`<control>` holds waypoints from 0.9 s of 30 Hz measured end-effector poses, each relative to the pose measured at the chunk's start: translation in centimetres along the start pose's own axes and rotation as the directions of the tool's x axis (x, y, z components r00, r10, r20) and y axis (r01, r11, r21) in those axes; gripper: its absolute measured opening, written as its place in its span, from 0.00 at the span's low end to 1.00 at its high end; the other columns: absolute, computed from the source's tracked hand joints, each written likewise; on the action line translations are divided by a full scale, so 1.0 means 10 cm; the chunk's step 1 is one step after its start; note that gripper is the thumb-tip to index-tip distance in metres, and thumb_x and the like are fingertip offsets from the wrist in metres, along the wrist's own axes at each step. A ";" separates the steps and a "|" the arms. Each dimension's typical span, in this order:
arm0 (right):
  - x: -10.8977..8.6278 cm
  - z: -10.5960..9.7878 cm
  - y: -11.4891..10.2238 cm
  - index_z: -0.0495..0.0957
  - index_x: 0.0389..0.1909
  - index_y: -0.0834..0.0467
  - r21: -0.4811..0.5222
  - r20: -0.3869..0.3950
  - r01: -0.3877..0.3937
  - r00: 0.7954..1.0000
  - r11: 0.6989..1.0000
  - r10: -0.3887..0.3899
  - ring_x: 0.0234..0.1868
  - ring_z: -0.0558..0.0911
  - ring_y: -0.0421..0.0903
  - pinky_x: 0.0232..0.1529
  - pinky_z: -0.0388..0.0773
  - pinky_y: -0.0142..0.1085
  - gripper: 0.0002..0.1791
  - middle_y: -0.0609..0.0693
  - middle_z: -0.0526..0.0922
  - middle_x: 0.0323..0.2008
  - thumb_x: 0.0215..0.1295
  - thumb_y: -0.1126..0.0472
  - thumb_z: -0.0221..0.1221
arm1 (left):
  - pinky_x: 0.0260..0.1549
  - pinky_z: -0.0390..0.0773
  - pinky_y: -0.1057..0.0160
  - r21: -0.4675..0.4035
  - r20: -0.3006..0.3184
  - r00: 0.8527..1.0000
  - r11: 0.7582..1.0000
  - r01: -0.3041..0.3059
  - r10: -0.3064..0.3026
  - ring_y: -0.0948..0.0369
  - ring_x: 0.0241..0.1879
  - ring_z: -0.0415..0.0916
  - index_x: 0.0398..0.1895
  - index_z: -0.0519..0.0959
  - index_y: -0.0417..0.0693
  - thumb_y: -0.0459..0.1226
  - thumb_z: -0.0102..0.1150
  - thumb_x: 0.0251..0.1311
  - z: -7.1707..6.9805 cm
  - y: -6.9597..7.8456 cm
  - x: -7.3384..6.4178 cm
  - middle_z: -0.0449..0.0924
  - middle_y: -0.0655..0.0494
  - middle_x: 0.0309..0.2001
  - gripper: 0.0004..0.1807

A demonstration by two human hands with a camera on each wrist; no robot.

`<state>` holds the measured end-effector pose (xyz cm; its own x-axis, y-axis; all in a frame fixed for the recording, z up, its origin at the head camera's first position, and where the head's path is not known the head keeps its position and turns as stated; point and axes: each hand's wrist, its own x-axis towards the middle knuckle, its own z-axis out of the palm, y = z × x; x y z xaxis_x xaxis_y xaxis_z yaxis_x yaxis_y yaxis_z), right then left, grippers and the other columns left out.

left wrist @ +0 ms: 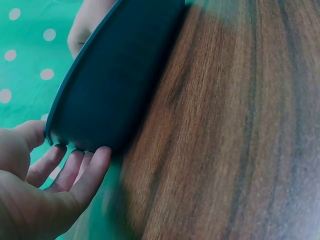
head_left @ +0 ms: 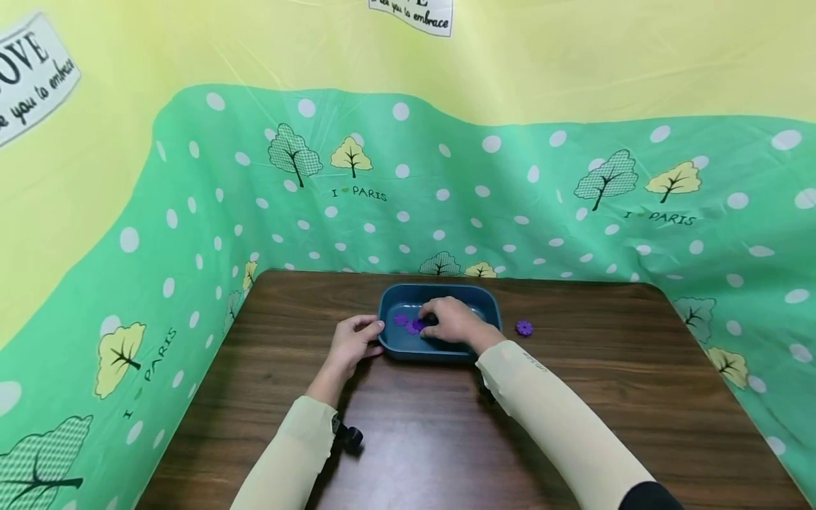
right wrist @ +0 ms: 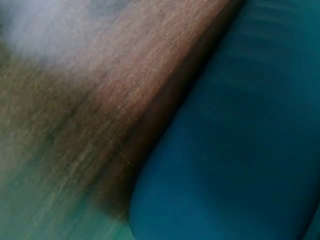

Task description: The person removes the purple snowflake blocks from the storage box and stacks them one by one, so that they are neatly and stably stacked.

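Note:
A dark blue rectangular tray [head_left: 440, 353] with raised walls stands on the wooden table. My left hand [head_left: 355, 341] holds its left end, thumb at the rim and fingertips against the outer wall, as the left wrist view shows. Inside the tray, my right hand [head_left: 454, 322] curves its thumb and fingers around a small purple flower-shaped piece [head_left: 417, 324]. Beside it on the tray floor lies another purple piece [head_left: 401, 319]. The right wrist view shows only the tray's outer wall [right wrist: 225, 150] and the table, with the right fingers out of sight.
One purple flower-shaped piece [head_left: 524, 327] lies on the table, just right of the tray. A green and yellow printed cloth [head_left: 459, 163] hangs behind the wooden table [head_left: 612, 397] and along its sides.

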<state>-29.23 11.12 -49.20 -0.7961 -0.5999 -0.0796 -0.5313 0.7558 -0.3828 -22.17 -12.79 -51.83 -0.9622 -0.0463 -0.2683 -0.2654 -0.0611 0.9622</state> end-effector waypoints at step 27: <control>0.05 0.06 -0.01 0.89 0.48 0.51 -0.089 -0.014 -0.030 0.999 0.996 0.029 0.57 0.82 0.50 0.60 0.81 0.47 0.15 0.48 0.86 0.53 0.62 0.51 0.73 | 0.42 0.90 0.49 -0.021 -0.009 1.000 1.000 -0.008 0.008 0.55 0.42 0.82 0.59 0.80 0.34 0.37 0.67 0.67 0.02 0.00 -0.05 0.81 0.48 0.45 0.21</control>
<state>-29.35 10.58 -49.78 -0.8154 -0.5737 -0.0776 -0.5305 0.7941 -0.2967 -21.72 -12.58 -51.73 -0.9636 -0.0560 -0.2614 -0.2565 -0.0815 0.9631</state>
